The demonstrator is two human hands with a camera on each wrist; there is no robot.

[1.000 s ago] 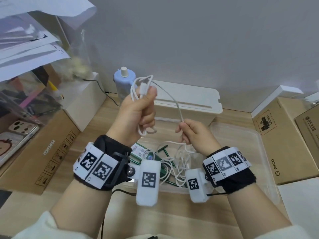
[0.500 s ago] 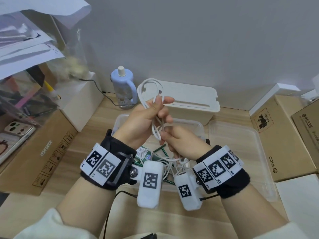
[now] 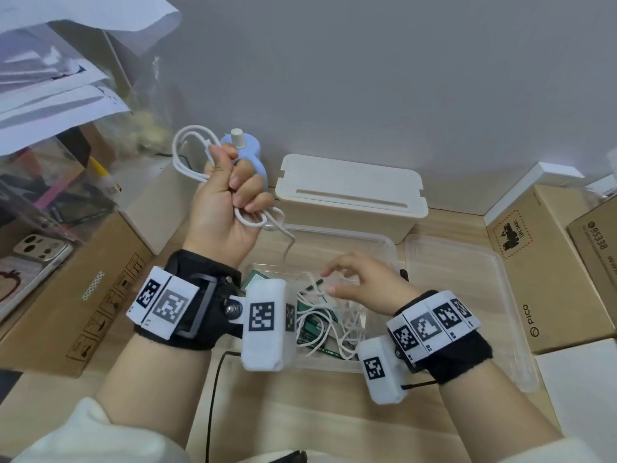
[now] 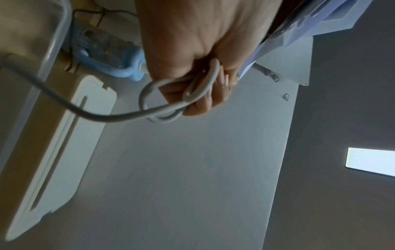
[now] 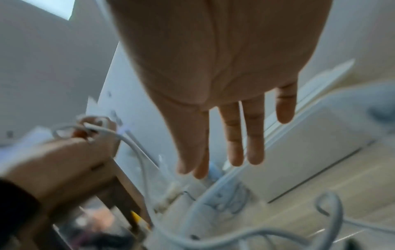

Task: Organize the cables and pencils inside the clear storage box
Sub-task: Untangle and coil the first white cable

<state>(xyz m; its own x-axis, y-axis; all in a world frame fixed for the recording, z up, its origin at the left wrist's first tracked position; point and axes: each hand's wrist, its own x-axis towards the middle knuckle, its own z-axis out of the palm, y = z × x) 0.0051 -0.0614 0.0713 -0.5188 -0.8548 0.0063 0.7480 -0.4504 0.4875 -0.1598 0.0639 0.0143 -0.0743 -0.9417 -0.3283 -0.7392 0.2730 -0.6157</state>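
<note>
My left hand [image 3: 238, 187] is raised above the back left of the clear storage box [image 3: 389, 243] and grips a coiled white cable [image 3: 187, 155]. One end of that cable trails down into the box. The left wrist view shows the fingers [image 4: 205, 101] curled round the cable loops [image 4: 149, 96]. My right hand [image 3: 347, 279] hovers low over the box with fingers spread and holds nothing; its straight fingers [image 5: 235, 138] show in the right wrist view. Inside the box lie tangled white cables [image 3: 347, 325] and green pencils [image 3: 314, 324], partly hidden by my wrists.
The clear lid [image 3: 467, 295] lies right of the box. A white lidded box [image 3: 350, 192] and a blue bottle [image 3: 248, 147] stand behind. Cardboard boxes flank both sides [image 3: 83, 295] [image 3: 541, 262]. A phone [image 3: 36, 255] and plastic-sleeved papers sit at left.
My right hand has let go of the cable and dropped down over the box, fingers opening. My left hand has lifted up and left with the coil.
</note>
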